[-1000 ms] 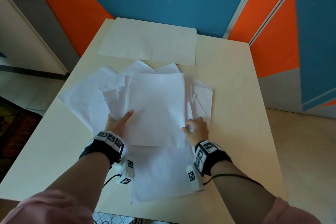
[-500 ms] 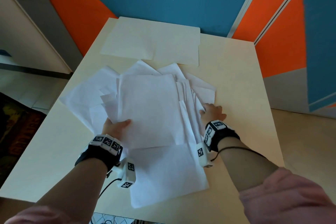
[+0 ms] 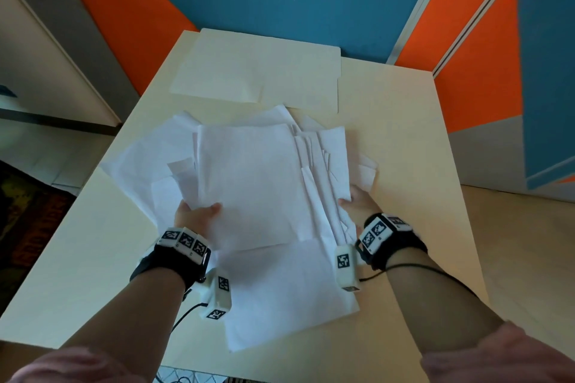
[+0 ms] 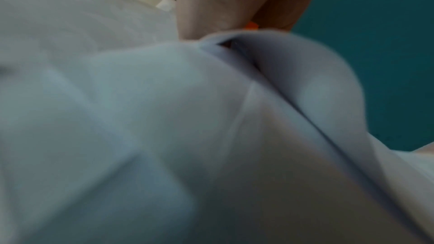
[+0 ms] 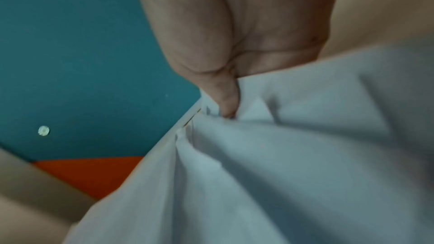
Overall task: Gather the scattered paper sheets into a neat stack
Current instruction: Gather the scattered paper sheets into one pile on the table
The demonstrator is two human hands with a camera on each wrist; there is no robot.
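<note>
Head view: a loose pile of sheets (image 3: 249, 183) is lying mid-table (image 3: 401, 134), fanned out with corners sticking past each other. The left hand (image 3: 196, 214) is gripping the pile's near left edge, thumb on top. The right hand (image 3: 357, 200) is holding the right edge, fingers hidden under paper. Two more sheets (image 3: 258, 74) are lying flat at the far edge, apart from the pile. Bare tabletop is showing to the right and near left.

Left wrist view: blurred paper (image 4: 187, 136) is filling the picture, with fingers (image 4: 211, 3) reaching behind its upper edge.

Right wrist view: the thumb (image 5: 206, 53) is pressing into bunched paper (image 5: 305, 164) at its edge.
</note>
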